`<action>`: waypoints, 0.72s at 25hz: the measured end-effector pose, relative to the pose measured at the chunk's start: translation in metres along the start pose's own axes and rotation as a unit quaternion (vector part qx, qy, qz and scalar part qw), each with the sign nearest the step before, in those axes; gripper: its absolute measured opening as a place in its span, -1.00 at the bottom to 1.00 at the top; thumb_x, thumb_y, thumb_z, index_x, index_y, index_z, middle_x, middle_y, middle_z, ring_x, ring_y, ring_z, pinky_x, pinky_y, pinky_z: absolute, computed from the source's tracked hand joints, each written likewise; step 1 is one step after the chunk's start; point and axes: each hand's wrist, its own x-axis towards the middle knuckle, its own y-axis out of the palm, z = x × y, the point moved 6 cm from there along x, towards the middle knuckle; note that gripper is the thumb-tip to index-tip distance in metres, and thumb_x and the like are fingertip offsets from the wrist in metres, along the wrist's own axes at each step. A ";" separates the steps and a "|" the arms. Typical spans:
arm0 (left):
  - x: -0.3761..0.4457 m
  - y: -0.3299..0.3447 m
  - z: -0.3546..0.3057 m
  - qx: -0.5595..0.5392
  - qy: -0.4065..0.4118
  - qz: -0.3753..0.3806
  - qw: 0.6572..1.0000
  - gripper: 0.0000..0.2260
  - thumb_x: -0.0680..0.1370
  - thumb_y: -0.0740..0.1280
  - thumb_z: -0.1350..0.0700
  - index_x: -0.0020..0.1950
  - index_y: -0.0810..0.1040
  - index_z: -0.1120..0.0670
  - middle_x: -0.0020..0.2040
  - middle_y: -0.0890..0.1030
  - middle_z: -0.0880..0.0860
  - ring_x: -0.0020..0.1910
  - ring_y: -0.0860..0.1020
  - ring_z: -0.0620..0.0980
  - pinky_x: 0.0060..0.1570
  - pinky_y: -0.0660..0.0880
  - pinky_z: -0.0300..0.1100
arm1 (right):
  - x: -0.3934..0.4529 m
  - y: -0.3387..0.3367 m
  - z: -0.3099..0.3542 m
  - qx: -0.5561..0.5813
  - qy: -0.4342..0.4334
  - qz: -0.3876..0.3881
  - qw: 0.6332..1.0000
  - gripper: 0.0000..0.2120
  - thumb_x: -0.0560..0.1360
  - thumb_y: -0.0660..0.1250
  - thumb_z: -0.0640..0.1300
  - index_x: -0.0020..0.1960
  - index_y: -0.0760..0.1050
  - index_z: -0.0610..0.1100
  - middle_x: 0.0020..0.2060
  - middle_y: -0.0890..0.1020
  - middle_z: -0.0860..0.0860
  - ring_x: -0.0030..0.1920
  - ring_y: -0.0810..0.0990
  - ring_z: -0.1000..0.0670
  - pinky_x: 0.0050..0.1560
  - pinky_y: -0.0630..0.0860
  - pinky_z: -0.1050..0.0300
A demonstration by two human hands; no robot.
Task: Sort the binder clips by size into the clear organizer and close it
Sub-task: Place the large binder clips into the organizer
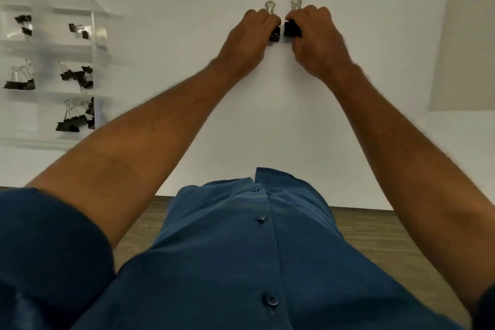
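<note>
Both hands at 12 o'clock on the white desk (267, 120), left hand (250, 35) grip curled round one black binder clip with silver wire handles (274, 34), right hand (316, 35) grip round another (292, 29), clear plastic compartment organizer (99, 35) open at 9 o'clock, clips inside.

Two black binder clips (284, 31) side by side on table; clear organizer (53, 72) open — clips inside.

No readable text, label, brand or number anywhere. Binder clips (292, 29) and clear organizer (92, 35) look unmarked, though blur may hide small print.
</note>
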 end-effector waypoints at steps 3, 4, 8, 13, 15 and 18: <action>-0.014 -0.001 0.010 -0.019 0.000 -0.020 1.000 -0.65 0.49 0.22 0.37 0.23 0.50 0.12 0.08 0.54 0.13 -0.03 0.48 0.14 -0.20 0.52 0.11 | 0.000 0.005 0.000 -0.049 0.005 0.018 0.999 -0.57 0.49 0.24 -0.28 0.35 0.43 -0.11 0.20 0.53 -0.08 0.18 0.45 -0.20 -0.04 0.49 -0.10; -0.021 -0.001 0.015 -0.029 -0.007 -0.018 0.999 -0.64 0.49 0.22 0.38 0.24 0.51 0.13 0.10 0.54 0.13 -0.02 0.48 0.15 -0.19 0.52 0.10 | 0.002 0.006 0.001 -0.056 0.010 0.018 0.998 -0.58 0.50 0.23 -0.30 0.35 0.43 -0.12 0.19 0.53 -0.09 0.16 0.45 -0.21 -0.05 0.50 -0.14; -0.052 -0.009 0.026 -0.070 -0.052 -0.015 0.996 -0.58 0.49 0.25 0.38 0.32 0.49 0.11 0.19 0.54 0.10 0.05 0.48 0.14 -0.07 0.54 0.10 | 0.010 0.005 0.000 -0.054 0.035 0.012 0.998 -0.66 0.52 0.21 -0.34 0.28 0.44 -0.15 0.12 0.55 -0.13 0.08 0.49 -0.24 -0.10 0.51 -0.12; -0.090 -0.028 0.041 -0.124 -0.071 -0.042 0.989 -0.59 0.51 0.32 0.34 0.34 0.48 0.10 0.19 0.54 0.07 0.11 0.47 0.12 0.08 0.50 0.00 | 0.005 0.003 0.013 -0.011 0.063 0.015 0.998 -0.68 0.44 0.21 -0.36 0.13 0.45 -0.08 0.05 0.56 -0.06 0.07 0.49 -0.19 -0.10 0.48 -0.04; -0.104 -0.042 0.051 -0.131 -0.082 -0.064 0.986 -0.63 0.53 0.33 0.31 0.32 0.49 0.09 0.18 0.53 0.06 0.12 0.46 0.09 0.10 0.48 -0.07 | -0.003 0.007 0.033 0.014 0.050 0.005 0.999 -0.67 0.45 0.22 -0.33 0.16 0.45 -0.06 0.04 0.56 -0.05 0.07 0.50 -0.17 -0.06 0.53 -0.08; -0.129 -0.065 0.071 -0.143 -0.102 -0.091 0.980 -0.65 0.54 0.32 0.30 0.31 0.49 0.07 0.15 0.53 0.04 0.11 0.45 0.06 0.09 0.45 -0.12 | -0.015 0.019 0.077 0.057 0.022 -0.001 0.998 -0.66 0.48 0.25 -0.30 0.20 0.44 -0.02 0.06 0.56 -0.03 0.08 0.50 -0.14 -0.04 0.54 -0.09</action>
